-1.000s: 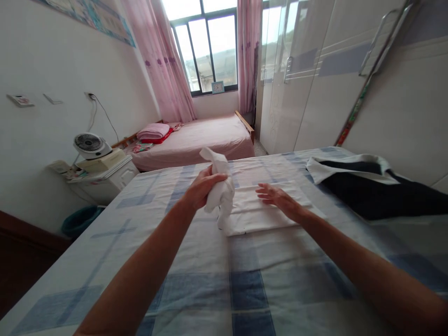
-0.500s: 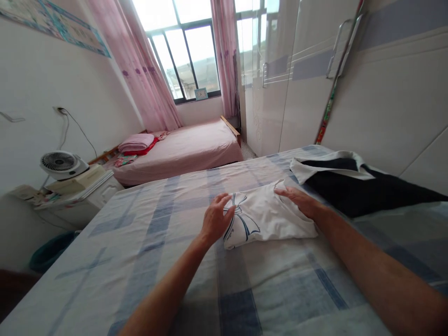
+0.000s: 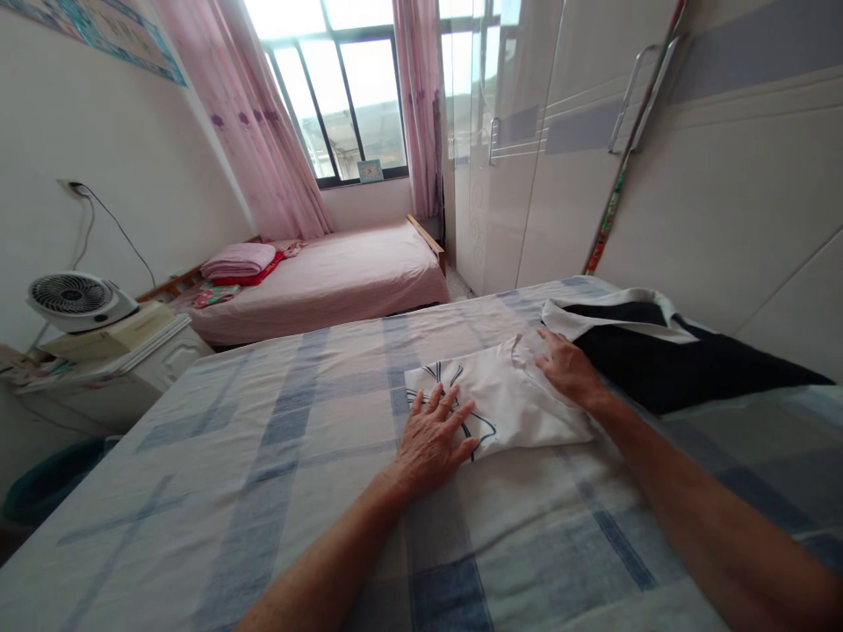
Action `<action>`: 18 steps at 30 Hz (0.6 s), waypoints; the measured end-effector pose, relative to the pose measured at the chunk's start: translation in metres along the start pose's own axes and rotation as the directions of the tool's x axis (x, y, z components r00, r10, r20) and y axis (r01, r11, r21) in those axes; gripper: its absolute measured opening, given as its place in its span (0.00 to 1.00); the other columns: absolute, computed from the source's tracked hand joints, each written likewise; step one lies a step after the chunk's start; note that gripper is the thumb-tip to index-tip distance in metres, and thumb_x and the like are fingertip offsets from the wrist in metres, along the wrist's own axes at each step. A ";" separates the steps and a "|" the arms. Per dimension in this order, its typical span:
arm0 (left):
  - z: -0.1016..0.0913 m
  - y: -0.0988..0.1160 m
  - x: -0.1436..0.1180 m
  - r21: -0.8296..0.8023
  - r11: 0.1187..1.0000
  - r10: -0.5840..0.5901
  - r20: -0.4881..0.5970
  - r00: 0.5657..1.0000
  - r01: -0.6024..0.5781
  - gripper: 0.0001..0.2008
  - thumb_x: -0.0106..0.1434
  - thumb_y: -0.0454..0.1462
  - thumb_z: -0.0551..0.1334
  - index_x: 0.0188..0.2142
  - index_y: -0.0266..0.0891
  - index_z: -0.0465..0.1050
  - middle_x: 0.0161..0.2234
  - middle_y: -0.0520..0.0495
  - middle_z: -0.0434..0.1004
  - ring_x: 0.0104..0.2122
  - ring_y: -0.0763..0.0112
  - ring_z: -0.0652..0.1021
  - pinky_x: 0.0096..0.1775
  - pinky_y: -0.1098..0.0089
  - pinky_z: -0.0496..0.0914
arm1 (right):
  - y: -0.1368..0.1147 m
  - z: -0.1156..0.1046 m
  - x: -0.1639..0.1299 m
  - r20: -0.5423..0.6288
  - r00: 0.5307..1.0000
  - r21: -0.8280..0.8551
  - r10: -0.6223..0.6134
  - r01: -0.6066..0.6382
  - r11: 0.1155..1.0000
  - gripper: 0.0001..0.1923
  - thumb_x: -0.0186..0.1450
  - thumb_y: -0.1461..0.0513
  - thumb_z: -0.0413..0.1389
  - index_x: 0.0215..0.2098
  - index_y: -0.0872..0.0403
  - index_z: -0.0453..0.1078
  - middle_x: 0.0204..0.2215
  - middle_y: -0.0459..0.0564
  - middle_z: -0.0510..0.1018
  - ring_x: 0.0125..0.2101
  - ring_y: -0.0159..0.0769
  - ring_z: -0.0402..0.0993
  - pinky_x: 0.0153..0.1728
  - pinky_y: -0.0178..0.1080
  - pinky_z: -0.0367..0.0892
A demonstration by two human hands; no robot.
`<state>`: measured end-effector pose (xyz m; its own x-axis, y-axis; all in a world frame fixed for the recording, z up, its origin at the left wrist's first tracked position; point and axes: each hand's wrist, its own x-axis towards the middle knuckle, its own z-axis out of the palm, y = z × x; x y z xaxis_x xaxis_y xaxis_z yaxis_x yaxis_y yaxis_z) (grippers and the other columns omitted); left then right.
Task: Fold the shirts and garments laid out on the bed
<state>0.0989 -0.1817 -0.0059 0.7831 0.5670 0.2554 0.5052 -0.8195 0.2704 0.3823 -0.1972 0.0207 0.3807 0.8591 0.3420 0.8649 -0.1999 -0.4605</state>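
Head view shows a folded white garment (image 3: 510, 399) lying flat on a bed (image 3: 277, 491) covered in a blue-and-white checked sheet. The garment is a compact rectangle with a dark line drawing, perhaps a bow, on its near left corner. The left hand (image 3: 435, 434) lies palm down with fingers spread on that printed corner, gripping nothing. The right hand (image 3: 566, 369) rests flat and open on the garment's far right corner, also gripping nothing.

Just beyond the right hand, touching or nearly touching the white garment, lies a dark garment with white trim (image 3: 665, 347), spread toward the bed's right edge beside the wardrobe (image 3: 593, 175). Left of the folded piece and in front of it the sheet lies bare and wide, reaching to the bed's left edge.

Past the bed stands a second bed in pink (image 3: 335, 276) with folded pink bedding (image 3: 237, 261) at its head. A small fan (image 3: 72, 298) sits on a white bedside cabinet (image 3: 132, 355), and a teal bin (image 3: 46, 478) stands on the floor below it; its contents cannot be made out.
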 end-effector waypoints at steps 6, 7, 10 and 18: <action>0.001 0.000 0.000 0.034 0.999 -0.013 0.010 1.000 0.012 0.27 0.63 0.50 0.56 0.60 0.49 0.61 0.64 0.43 0.55 0.63 0.50 0.56 0.61 0.45 0.49 | -0.055 0.002 -0.038 0.046 0.890 -0.106 -0.454 0.456 0.884 0.27 0.67 0.54 0.44 0.61 0.57 0.60 0.62 0.58 0.61 0.64 0.47 0.48 0.61 0.52 0.49; 0.001 0.000 0.001 0.034 0.999 -0.013 0.013 1.000 0.013 0.27 0.63 0.50 0.56 0.61 0.50 0.60 0.64 0.43 0.55 0.63 0.50 0.56 0.61 0.45 0.49 | -0.059 0.010 -0.043 0.098 0.868 -0.091 -0.486 0.494 0.864 0.27 0.68 0.53 0.44 0.61 0.55 0.60 0.63 0.56 0.60 0.64 0.47 0.47 0.61 0.52 0.48; 0.001 0.000 0.001 0.035 0.999 -0.015 0.016 1.000 0.015 0.27 0.63 0.50 0.55 0.61 0.51 0.60 0.64 0.43 0.55 0.63 0.51 0.56 0.61 0.44 0.48 | -0.050 0.034 -0.048 0.266 0.859 -0.105 -0.437 0.477 0.873 0.28 0.67 0.50 0.44 0.61 0.54 0.60 0.63 0.56 0.59 0.64 0.48 0.49 0.61 0.54 0.47; 0.001 -0.006 0.002 -0.124 0.987 -0.117 -0.077 0.990 0.107 0.24 0.64 0.46 0.56 0.59 0.45 0.64 0.65 0.42 0.54 0.64 0.54 0.55 0.62 0.50 0.49 | -0.012 0.047 -0.032 0.236 0.923 -0.256 -0.305 0.362 0.896 0.31 0.68 0.50 0.39 0.61 0.61 0.60 0.62 0.61 0.61 0.62 0.47 0.54 0.60 0.49 0.50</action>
<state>0.0981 -0.1754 -0.0083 0.6884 0.6636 0.2926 0.5374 -0.7377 0.4088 0.3443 -0.2004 -0.0234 0.0100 0.9648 0.2626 0.9968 0.0113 -0.0796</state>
